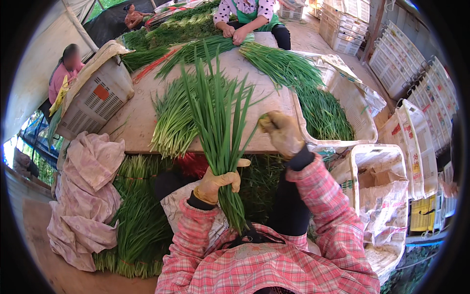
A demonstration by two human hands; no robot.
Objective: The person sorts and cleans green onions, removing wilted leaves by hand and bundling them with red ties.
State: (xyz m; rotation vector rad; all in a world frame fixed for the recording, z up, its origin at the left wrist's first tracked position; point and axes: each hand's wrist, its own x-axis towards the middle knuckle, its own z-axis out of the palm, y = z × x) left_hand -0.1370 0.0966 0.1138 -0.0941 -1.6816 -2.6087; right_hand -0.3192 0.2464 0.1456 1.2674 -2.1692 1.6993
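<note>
My left hand (219, 185), in a pale yellowish glove, is wrapped round a bunch of green garlic chives (218, 132). The bunch stands upright above the hand, its lower part hanging toward my lap. To its right, my right hand (284, 133), gloved alike, is raised and closed, with a yellow-green bit at its fingertips. One long leaf slants from the bunch to those fingertips. Behind the bunch, a loose pile of chives (171, 115) lies on the board table (132, 122), pale stems toward me.
Tied chive bundles (139, 220) lie at lower left beside a crumpled cloth (90, 181). A lined crate (364, 115) of chives stands right, another crate (355, 166) nearer. Across the table a person in a green apron (254, 19) handles chives. A tilted grey crate (105, 100) stands left.
</note>
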